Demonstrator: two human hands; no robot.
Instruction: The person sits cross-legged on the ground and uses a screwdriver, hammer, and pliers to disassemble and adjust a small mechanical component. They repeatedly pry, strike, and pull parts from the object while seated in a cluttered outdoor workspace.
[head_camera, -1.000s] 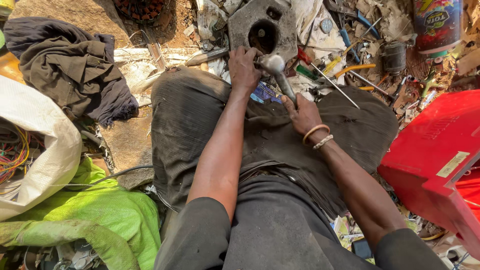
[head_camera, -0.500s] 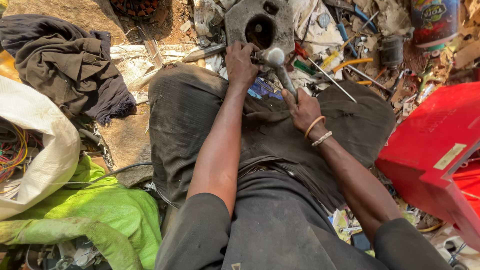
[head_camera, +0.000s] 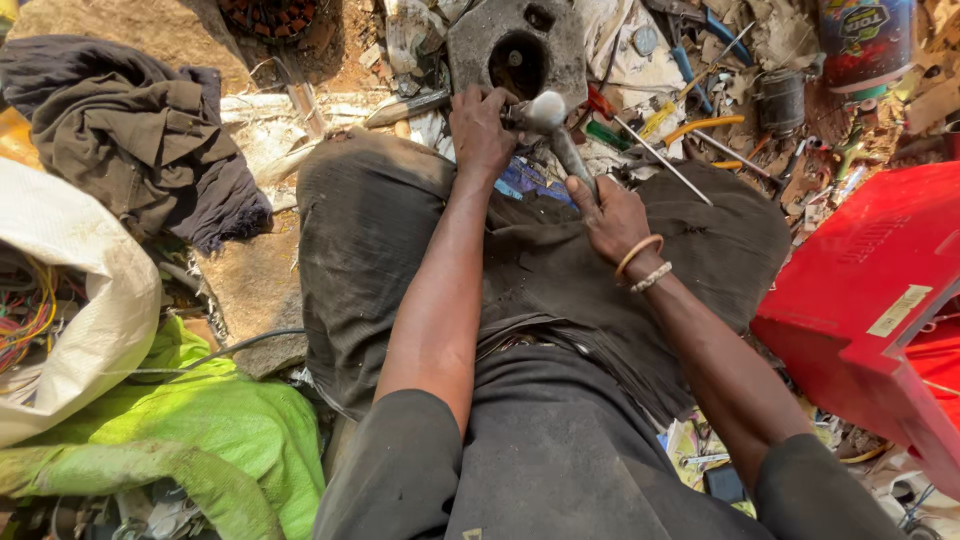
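Grey metal casting (head_camera: 520, 45) lies just beyond the left hand (head_camera: 482, 130), touching it.

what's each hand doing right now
left hand: closed on a small part against the grey metal housing
right hand: closed on the hammer handle

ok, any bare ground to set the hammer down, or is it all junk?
Bare dirt top left, above the dark cloth. A smaller bare patch lies between that cloth, the white sack and the left knee. Ahead of the hands, around the metal housing, it is crowded with tools and scrap. The red bin fills the right.
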